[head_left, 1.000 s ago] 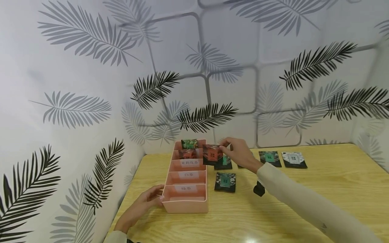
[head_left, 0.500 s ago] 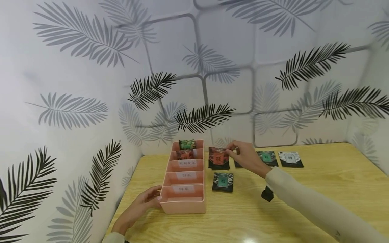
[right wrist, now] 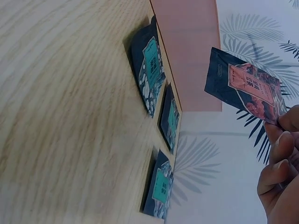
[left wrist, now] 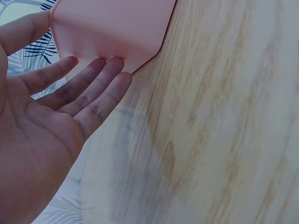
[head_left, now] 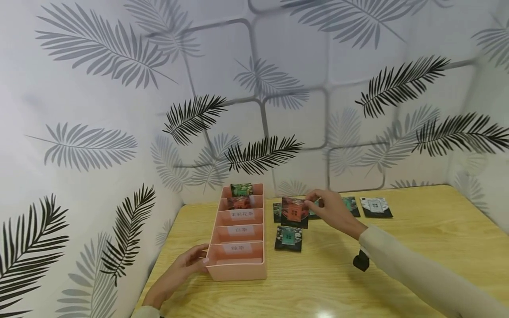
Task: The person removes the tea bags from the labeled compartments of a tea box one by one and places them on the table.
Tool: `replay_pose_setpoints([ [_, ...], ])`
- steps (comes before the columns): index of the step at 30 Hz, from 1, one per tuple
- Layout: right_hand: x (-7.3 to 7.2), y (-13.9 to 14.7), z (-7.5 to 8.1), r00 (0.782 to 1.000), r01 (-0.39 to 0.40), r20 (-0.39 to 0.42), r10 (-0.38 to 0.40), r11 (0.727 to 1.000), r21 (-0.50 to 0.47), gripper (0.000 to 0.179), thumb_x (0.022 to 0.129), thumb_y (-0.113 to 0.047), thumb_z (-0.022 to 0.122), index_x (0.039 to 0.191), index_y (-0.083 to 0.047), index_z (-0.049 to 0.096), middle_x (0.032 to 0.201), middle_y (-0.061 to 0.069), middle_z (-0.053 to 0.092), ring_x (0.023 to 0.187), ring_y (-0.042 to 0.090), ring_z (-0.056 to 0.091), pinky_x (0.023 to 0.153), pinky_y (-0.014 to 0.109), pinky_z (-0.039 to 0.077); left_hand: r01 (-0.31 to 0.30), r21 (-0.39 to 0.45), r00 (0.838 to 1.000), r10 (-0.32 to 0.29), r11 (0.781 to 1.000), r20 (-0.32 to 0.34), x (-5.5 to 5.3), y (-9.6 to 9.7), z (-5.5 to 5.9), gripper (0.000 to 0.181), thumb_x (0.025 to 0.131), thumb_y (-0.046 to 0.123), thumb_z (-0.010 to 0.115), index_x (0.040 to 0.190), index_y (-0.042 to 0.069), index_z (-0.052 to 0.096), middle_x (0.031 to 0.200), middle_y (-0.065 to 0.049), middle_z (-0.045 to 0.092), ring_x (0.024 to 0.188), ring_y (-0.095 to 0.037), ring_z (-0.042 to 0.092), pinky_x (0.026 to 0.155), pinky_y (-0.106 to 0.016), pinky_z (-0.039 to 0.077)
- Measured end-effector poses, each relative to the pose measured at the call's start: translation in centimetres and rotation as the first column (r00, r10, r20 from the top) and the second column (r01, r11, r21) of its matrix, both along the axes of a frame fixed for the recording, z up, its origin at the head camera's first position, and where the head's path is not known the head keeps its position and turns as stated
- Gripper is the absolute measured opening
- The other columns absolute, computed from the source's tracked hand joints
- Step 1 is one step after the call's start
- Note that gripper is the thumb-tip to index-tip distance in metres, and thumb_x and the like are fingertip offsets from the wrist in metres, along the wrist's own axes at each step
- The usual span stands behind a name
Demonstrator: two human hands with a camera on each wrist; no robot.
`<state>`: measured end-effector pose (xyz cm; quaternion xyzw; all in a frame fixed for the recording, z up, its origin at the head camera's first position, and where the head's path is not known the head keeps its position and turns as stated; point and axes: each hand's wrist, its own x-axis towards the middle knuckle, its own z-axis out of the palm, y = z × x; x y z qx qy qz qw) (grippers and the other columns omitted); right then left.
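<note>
My right hand [head_left: 334, 211] pinches the right edge of a dark tea sachet with a red label [head_left: 293, 213]. In the right wrist view, thumb and fingers hold this sachet [right wrist: 247, 86] by one end, away from the table. My left hand [head_left: 176, 271] touches the near left corner of a pink divided box [head_left: 238, 273]. In the left wrist view, its fairly straight fingertips [left wrist: 113, 65] rest against the pink wall. A green sachet [head_left: 241, 190] stands in the box's farthest compartment, and a red-label sachet [head_left: 238, 202] in the one before it.
A green-label sachet [head_left: 288, 238] lies beside the box. Behind it a row includes a partly hidden sachet [head_left: 276, 213], another green-label sachet [head_left: 351, 206] and a white-and-black sachet [head_left: 376, 207]. Paper labels mark the nearer compartments. A patterned wall [head_left: 294, 163] rises behind the wooden table [head_left: 318, 282].
My right hand has carried the red-label sachet rightward, away from the box, uncovering part of a green-label sachet behind it. My left hand stays at the box's corner. The head view has shifted slightly.
</note>
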<state>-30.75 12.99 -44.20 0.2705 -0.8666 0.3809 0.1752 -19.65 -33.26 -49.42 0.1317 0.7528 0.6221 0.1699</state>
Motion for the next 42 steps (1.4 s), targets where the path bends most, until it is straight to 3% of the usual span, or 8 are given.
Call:
replay_pose_setpoints([
  [9, 1.0, 1.8, -0.7, 0.997, -0.005, 0.079, 0.005, 1.0, -0.008, 0.01, 0.094, -0.03, 0.062, 0.1, -0.024, 0.066, 0.085, -0.01, 0.066, 0.05, 0.011, 0.046, 0.046, 0.027, 0.038, -0.015, 0.003, 1.0, 0.015, 1.0, 0.022, 0.0, 0.0, -0.2, 0.051, 0.099, 0.023, 0.053, 0.146, 0.013, 0.036, 0.138, -0.018, 0.044, 0.12, -0.028, 0.05, 0.096, -0.052, 0.045],
  [17, 1.6, 3.3, -1.3, 0.996, 0.028, 0.08, -0.03, 0.999, 0.023, 0.011, 0.094, -0.034, 0.061, 0.098, -0.025, 0.067, 0.081, -0.01, 0.065, 0.049, 0.012, 0.042, 0.047, 0.027, 0.036, -0.015, 0.003, 1.0, 0.015, 1.0, 0.026, 0.0, 0.1, 0.0, 0.051, 0.1, 0.021, 0.053, 0.147, 0.012, 0.035, 0.137, -0.02, 0.044, 0.119, -0.028, 0.05, 0.097, -0.052, 0.044],
  [25, 2.3, 5.3, -3.1, 0.984, 0.031, 0.174, -0.032, 0.999, 0.007, 0.01, 0.094, -0.037, 0.06, 0.096, -0.03, 0.067, 0.078, -0.01, 0.065, 0.055, 0.014, 0.047, 0.05, 0.027, 0.039, -0.01, -0.003, 1.0, 0.011, 1.0, 0.014, 0.1, 0.2, 0.1, 0.051, 0.1, 0.02, 0.053, 0.146, 0.009, 0.035, 0.137, -0.022, 0.044, 0.119, -0.03, 0.05, 0.097, -0.052, 0.044],
  [32, 2.5, 6.1, -4.0, 0.97, 0.034, 0.241, -0.028, 0.999, -0.019, 0.013, 0.093, -0.037, 0.061, 0.095, -0.026, 0.067, 0.089, -0.01, 0.067, 0.073, 0.02, 0.066, 0.063, 0.029, 0.052, -0.009, 0.003, 1.0, 0.009, 1.0, 0.004, 0.1, 0.1, 0.4, 0.052, 0.1, 0.019, 0.052, 0.147, 0.007, 0.033, 0.137, -0.024, 0.043, 0.118, -0.028, 0.051, 0.097, -0.054, 0.043],
  [42, 2.4, 7.0, -5.2, 0.961, 0.04, 0.272, -0.044, 0.999, 0.022, 0.006, 0.092, -0.028, 0.065, 0.093, -0.024, 0.069, 0.085, -0.009, 0.066, 0.079, 0.011, 0.061, 0.07, 0.028, 0.053, 0.0, 0.004, 1.0, 0.0, 1.0, 0.016, 0.2, 0.3, 0.4, 0.051, 0.1, 0.019, 0.051, 0.147, 0.007, 0.032, 0.137, -0.024, 0.042, 0.119, -0.03, 0.05, 0.097, -0.054, 0.043],
])
